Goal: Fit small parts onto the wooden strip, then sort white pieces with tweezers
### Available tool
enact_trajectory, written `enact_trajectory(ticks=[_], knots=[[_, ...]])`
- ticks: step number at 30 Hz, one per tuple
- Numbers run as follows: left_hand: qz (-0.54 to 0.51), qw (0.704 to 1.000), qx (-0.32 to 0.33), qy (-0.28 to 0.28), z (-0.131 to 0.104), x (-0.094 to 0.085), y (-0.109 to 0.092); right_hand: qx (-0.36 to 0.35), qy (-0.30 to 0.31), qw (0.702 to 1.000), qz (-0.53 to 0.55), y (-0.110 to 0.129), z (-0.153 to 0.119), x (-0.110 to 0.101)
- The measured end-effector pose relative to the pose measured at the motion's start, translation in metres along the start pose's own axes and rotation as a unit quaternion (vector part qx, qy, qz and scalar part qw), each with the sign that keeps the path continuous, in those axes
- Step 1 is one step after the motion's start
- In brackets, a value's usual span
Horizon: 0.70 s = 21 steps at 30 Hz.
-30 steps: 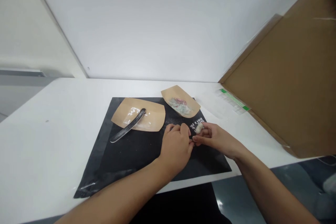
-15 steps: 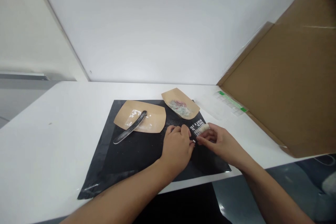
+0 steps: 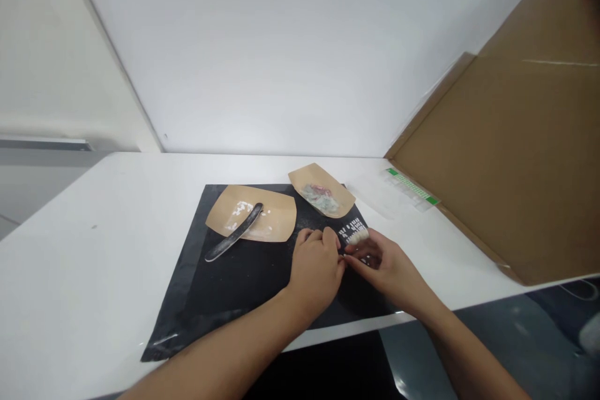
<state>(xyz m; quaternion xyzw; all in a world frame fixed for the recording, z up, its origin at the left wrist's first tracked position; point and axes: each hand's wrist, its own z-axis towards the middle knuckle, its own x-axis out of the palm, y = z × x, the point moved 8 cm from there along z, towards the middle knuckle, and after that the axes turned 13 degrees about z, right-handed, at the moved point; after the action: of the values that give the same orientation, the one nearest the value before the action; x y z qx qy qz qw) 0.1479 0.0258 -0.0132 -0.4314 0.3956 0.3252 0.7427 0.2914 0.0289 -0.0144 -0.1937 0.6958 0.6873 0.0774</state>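
Note:
My left hand (image 3: 316,272) is closed, fingers curled, low over the black mat (image 3: 234,290). Its thumb and fingertip pinch a small white piece (image 3: 344,255), perhaps a nail tip. Thumb and fingertips of my right hand (image 3: 387,265) meet at this same spot, also pinched; what they grip is mostly covered. A cream-coloured cover (image 3: 359,237) wraps one right fingertip. Just beyond, small white pieces (image 3: 355,224) lie in rows on the mat. To the left, a curved dark nail file (image 3: 234,234) rests partly on a tan paper sheet (image 3: 281,215) with scattered white bits.
A second tan paper (image 3: 344,192) bearing a crumpled clear and pink wrapper (image 3: 321,197) lies at the mat's back edge. Farther right is a clear packet with a green strip (image 3: 412,186). A large cardboard box (image 3: 515,162) stands on the right of the white table (image 3: 117,250).
My right hand has moved left and slightly down, its fingertips now meeting my left hand's at the small white piece. The left hand stays nearly in place; the view has shifted slightly.

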Motion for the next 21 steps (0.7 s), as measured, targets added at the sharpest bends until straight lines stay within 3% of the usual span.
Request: enact_trajectory(ticks=[7,16,21], knots=[[-0.003,1.0,0.001,-0.001,0.0,0.002,0.0,0.012,-0.011,1.0,0.011,-0.006,0.0,-0.001],[-0.002,1.0,0.003,0.002,0.0,0.0,0.0,0.018,-0.007,0.991,-0.135,0.017,0.008,0.003],[0.01,1.0,0.014,0.005,0.0,-0.004,-0.003,0.01,-0.009,0.99,-0.142,0.016,0.011,0.01]])
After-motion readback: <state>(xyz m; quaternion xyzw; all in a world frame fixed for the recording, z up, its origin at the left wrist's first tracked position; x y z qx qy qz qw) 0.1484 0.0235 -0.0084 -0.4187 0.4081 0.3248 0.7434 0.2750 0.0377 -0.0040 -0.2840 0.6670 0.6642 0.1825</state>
